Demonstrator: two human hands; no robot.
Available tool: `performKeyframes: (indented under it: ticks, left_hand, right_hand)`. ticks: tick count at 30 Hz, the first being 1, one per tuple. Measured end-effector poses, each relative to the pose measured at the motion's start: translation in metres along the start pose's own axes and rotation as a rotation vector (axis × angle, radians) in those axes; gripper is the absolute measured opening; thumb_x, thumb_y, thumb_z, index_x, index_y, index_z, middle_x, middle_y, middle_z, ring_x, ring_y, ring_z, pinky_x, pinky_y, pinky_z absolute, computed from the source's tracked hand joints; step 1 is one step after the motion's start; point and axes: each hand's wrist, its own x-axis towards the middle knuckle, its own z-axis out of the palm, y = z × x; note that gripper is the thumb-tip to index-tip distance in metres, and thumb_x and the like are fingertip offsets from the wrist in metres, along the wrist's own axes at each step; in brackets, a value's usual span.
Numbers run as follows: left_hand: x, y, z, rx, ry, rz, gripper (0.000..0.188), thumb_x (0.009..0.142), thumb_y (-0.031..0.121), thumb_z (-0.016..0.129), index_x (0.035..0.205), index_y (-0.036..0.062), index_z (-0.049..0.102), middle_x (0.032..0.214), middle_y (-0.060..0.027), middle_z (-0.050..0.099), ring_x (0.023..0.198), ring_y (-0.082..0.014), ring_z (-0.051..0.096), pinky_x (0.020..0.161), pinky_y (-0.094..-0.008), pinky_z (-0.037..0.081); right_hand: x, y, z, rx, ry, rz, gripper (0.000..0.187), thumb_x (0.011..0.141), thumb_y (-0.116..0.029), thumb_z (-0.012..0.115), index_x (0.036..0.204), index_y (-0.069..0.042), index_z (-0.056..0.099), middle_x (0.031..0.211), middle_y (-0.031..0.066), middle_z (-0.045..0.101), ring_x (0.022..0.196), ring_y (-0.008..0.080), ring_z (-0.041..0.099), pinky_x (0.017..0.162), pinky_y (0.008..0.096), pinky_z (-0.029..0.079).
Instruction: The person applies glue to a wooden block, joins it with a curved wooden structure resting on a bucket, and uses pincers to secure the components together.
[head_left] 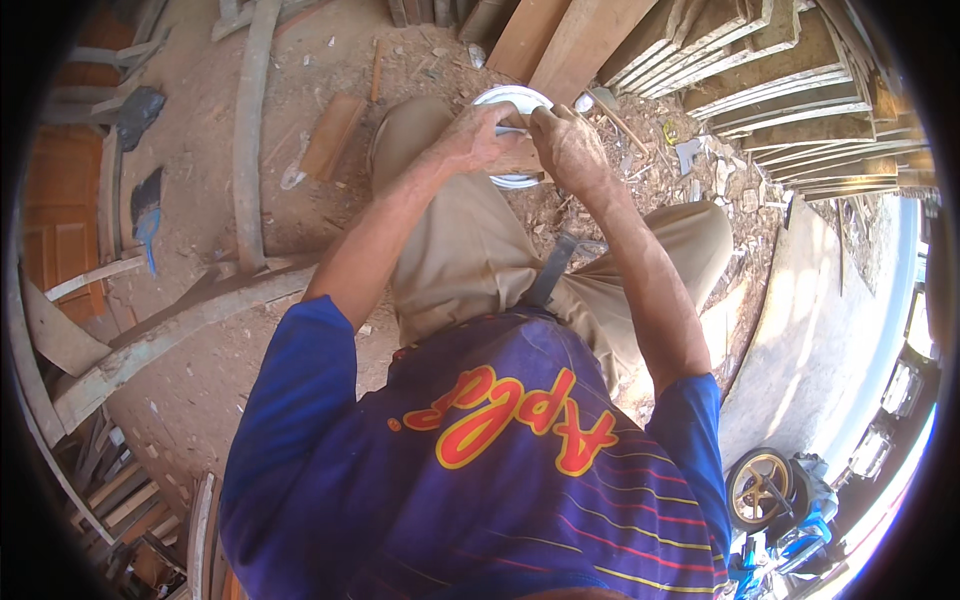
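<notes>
Both my hands are brought together in front of my knees, above a white round container (513,97) whose rim shows around them. My left hand (478,136) has its fingers bent around a small tan, wood-coloured piece (518,158). Against the other end of that piece, my right hand (570,148) is closed, knuckles up. The fingertips of both hands are partly hidden, so the exact kind of the piece cannot be made out. A dark grey flat strip-like thing (552,270) lies at my lap between the thighs.
Brown boards (570,40) lean ahead, with stacked planks (770,90) at the far right. A short board (334,136) lies on the littered dirt floor to the left, beside a long pole (250,140). A motorcycle (775,500) stands lower right.
</notes>
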Motion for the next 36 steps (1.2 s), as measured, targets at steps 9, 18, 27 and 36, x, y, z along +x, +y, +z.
performKeyframes:
  ticks: [9, 18, 27, 36]
  left_hand:
    - [0.003, 0.008, -0.001, 0.027, -0.027, -0.092, 0.032, 0.090, 0.028, 0.072, 0.105, -0.0004, 0.068, 0.104, -0.0232, 0.073, 0.099, -0.0304, 0.071, 0.087, -0.0425, 0.053]
    - [0.003, 0.009, -0.012, 0.021, -0.098, -0.116, 0.029, 0.089, 0.030, 0.074, 0.103, 0.0046, 0.070, 0.106, -0.0200, 0.073, 0.104, -0.0283, 0.069, 0.093, -0.0413, 0.052]
    - [0.013, 0.012, -0.024, 0.079, -0.257, -0.237, 0.030, 0.087, 0.026, 0.073, 0.107, 0.0035, 0.069, 0.107, -0.0222, 0.073, 0.103, -0.0345, 0.070, 0.095, -0.0436, 0.053]
    - [0.014, 0.018, -0.017, -0.036, -0.178, -0.261, 0.028, 0.086, 0.025, 0.073, 0.106, 0.0044, 0.070, 0.107, -0.0236, 0.072, 0.104, -0.0356, 0.070, 0.096, -0.0434, 0.052]
  right_hand:
    - [0.010, -0.023, 0.031, 0.300, 0.124, 0.653, 0.033, 0.085, -0.019, 0.067, 0.096, 0.012, 0.073, 0.093, 0.0340, 0.071, 0.090, 0.0447, 0.073, 0.080, 0.0503, 0.059]
    - [-0.031, 0.061, -0.030, 0.540, -0.057, 0.670, 0.032, 0.096, -0.026, 0.062, 0.103, 0.004, 0.073, 0.094, 0.0235, 0.074, 0.090, 0.0338, 0.073, 0.086, 0.0438, 0.056]
    - [-0.141, 0.143, 0.108, -0.254, -0.828, 0.294, 0.022, 0.089, -0.006, 0.067, 0.110, -0.003, 0.069, 0.111, 0.0182, 0.073, 0.109, 0.0298, 0.070, 0.093, 0.0437, 0.056]
    - [-0.183, 0.168, 0.139, -0.199, -0.783, 0.328, 0.033, 0.092, -0.007, 0.064, 0.124, -0.007, 0.062, 0.140, 0.0181, 0.055, 0.132, 0.0369, 0.054, 0.111, 0.0530, 0.041]
